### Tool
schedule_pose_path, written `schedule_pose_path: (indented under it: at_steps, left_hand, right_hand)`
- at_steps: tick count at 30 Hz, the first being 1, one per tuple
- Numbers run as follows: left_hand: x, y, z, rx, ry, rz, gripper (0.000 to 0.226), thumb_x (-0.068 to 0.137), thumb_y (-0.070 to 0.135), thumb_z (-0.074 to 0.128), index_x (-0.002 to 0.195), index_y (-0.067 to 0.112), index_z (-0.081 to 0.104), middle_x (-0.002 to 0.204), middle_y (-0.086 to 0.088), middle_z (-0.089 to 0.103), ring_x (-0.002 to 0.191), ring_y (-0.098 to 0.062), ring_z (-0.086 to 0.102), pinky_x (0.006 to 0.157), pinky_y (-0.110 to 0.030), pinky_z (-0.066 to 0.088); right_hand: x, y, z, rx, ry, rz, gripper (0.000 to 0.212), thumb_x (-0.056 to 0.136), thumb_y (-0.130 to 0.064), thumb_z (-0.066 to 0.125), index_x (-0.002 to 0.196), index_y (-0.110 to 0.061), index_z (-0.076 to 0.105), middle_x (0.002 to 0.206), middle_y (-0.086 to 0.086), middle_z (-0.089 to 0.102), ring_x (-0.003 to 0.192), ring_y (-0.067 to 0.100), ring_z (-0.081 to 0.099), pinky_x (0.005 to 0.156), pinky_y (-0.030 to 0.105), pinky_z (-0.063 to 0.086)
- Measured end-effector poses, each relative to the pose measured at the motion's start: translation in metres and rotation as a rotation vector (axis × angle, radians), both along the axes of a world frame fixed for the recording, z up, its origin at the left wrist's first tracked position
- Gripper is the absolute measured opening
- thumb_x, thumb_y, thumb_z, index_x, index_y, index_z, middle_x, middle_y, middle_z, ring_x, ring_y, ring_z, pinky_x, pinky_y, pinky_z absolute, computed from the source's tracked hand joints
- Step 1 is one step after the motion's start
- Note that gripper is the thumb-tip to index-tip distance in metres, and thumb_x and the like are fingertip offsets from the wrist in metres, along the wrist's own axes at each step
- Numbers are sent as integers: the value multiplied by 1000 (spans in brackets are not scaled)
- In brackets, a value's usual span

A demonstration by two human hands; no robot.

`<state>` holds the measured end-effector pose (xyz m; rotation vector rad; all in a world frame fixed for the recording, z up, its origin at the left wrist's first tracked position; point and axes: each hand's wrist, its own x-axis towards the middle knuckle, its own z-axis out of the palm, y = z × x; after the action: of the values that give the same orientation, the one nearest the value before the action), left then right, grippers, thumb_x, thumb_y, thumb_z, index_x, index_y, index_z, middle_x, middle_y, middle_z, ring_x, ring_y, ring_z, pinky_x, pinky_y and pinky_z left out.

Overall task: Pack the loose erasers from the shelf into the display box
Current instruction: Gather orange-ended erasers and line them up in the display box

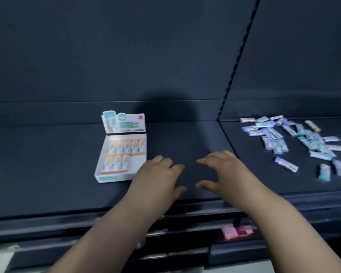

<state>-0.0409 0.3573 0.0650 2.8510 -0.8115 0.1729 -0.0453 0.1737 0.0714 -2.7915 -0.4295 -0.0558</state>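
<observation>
While the left grip (159, 174) and right grip (222, 172) hung released and empty beside the display box (114, 177), the loose erasers (274, 143) right of it seemed light, stiff and easy to pinch across their sleeves.

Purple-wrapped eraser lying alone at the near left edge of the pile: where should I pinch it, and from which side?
Pinch the purple-wrapped rectangular eraser across its two long sides at mid-length, coming from above with the right hand, the nearer one. It lies flat and slantwise on the dark shelf, apart from its neighbours, so fingers fit either side.
</observation>
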Motion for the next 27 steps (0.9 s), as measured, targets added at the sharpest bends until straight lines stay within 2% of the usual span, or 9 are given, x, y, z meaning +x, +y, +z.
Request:
schedule_pose_path:
  at_steps: [4, 8, 16, 20, 23, 27]
  left_hand:
    - [-23, -62, -6, -10, -25, 35, 60, 91, 53, 42, 144, 28, 28, 131, 6, 46, 121, -16, 36, 99, -27, 29]
    - [-37, -109, -7, -22, -10, 29, 61, 92, 50, 42, 145, 27, 23, 134, 7, 44, 123, -15, 35, 102, -26, 29]
    - [-16, -161, -14, -14, 17, 11, 62, 93, 50, 41, 146, 26, 20, 136, 6, 41, 125, -15, 33, 103, -27, 28]
    - [10, -180, -17, -18, 17, -10, 60, 94, 47, 41, 146, 26, 21, 136, 6, 42, 124, -15, 34, 103, -27, 29]
    - [32, -194, -16, -22, 16, -53, 58, 95, 46, 39, 147, 26, 20, 136, 6, 41, 124, -16, 34, 102, -27, 30]
    - [58, -212, -19, -14, 1, -107, 57, 95, 45, 39, 146, 26, 21, 135, 6, 41, 123, -16, 34, 101, -27, 29]
  right_hand:
    - [-24, -65, -1, -19, 4, 9, 65, 76, -48, 67, 133, -26, 46, 130, -7, 49, 122, 11, 34, 104, 20, 24]
    - [-40, -114, 4, 0, 2, -12, 65, 77, -48, 66, 134, -27, 43, 132, -10, 46, 124, 9, 31, 95, 12, 18]
    - [-33, -168, -7, 49, -4, -105, 64, 77, -46, 67, 133, -26, 45, 129, -8, 47, 126, 9, 30, 99, 11, 16]
    - [-16, -185, -9, 68, 18, -155, 63, 77, -46, 68, 133, -25, 46, 128, -8, 47, 126, 9, 29, 106, 19, 22]
    - [3, -200, -6, 46, -22, -188, 63, 74, -44, 71, 129, -22, 51, 121, -5, 54, 118, 12, 37, 101, 20, 29]
    - [21, -216, -8, 53, -34, -244, 62, 73, -42, 73, 127, -20, 53, 120, -5, 56, 115, 12, 38, 97, 19, 30]
